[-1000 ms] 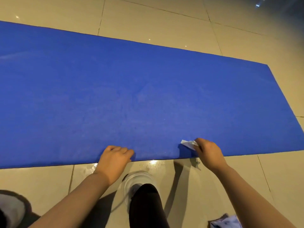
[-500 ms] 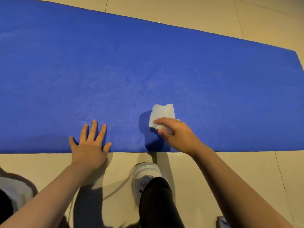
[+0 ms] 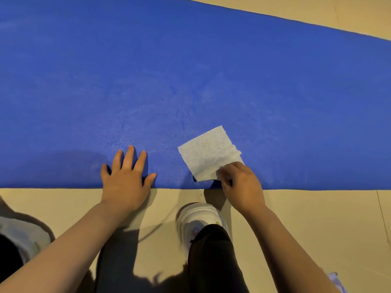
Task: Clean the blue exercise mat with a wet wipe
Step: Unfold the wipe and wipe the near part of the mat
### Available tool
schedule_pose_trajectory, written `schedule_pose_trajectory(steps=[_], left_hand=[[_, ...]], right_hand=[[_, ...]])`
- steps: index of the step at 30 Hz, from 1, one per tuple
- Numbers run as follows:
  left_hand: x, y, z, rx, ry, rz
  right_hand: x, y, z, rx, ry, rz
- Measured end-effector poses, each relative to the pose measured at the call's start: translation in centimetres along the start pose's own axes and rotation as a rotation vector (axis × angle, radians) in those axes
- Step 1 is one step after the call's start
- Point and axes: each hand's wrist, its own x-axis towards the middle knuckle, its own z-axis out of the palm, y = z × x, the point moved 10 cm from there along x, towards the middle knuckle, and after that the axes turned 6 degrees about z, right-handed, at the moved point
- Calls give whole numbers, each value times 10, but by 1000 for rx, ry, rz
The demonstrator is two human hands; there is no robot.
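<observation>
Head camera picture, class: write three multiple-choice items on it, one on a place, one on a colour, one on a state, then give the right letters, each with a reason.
1. Where does the wet wipe lie?
A. On the blue mat near its near edge
B. On the tiled floor
C. On the white shoe

2. What colour is the shoe between the arms?
A. Black
B. White
C. Red

3. How is the left hand placed?
A. Curled into a fist
B. Pinching the wipe
C. Flat, fingers spread, on the mat's edge

Answers:
1 A: the wipe lies spread on the mat, just inside its near edge.
2 B: the shoe on the floor is white.
3 C: its fingers lie straight and apart on the mat, while the right hand holds the wipe's corner.
</observation>
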Motion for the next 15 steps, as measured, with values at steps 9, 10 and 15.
schedule_pose_trajectory(steps=[9, 10, 15], left_hand=[[29, 128, 7, 112, -245, 456], [35, 124, 6, 162, -253, 441], [59, 106, -4, 322, -178, 499]], right_hand=[[-17, -4, 10, -214, -87, -187], [-18, 0, 10, -255, -112, -178], [-25, 8, 18, -309, -235, -211]])
